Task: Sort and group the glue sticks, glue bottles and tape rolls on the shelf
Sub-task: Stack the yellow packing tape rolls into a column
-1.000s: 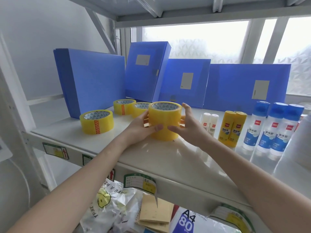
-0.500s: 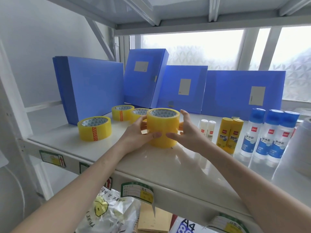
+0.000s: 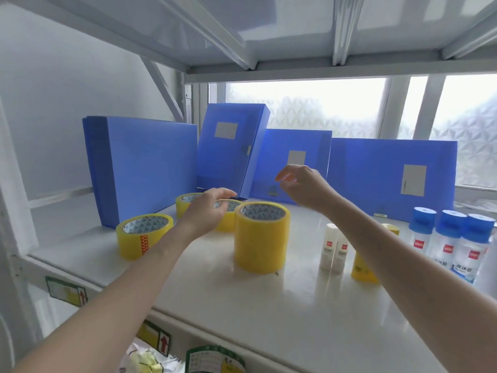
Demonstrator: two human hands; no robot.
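Note:
A tall stack of yellow tape rolls (image 3: 261,238) stands alone on the white shelf (image 3: 282,305). My left hand (image 3: 205,211) hovers just left of it, fingers relaxed, above two more yellow rolls (image 3: 228,219) at the back. Another yellow roll (image 3: 144,235) lies further left. My right hand (image 3: 302,185) is raised above and behind the stack, fingers loosely bent, holding nothing. Two white glue sticks (image 3: 333,249) stand right of the stack. Yellow glue sticks (image 3: 363,267) are partly hidden by my right forearm. Three blue-capped glue bottles (image 3: 449,243) stand at the far right.
Several blue file boxes (image 3: 145,168) lean along the back of the shelf before a frosted window. A shelf board hangs close overhead. Below the shelf's front edge lie bags and labelled packages (image 3: 212,359).
Both hands have let go of the tall tape stack and lifted away, the right one rising up and back. The stack now stands free on the shelf.

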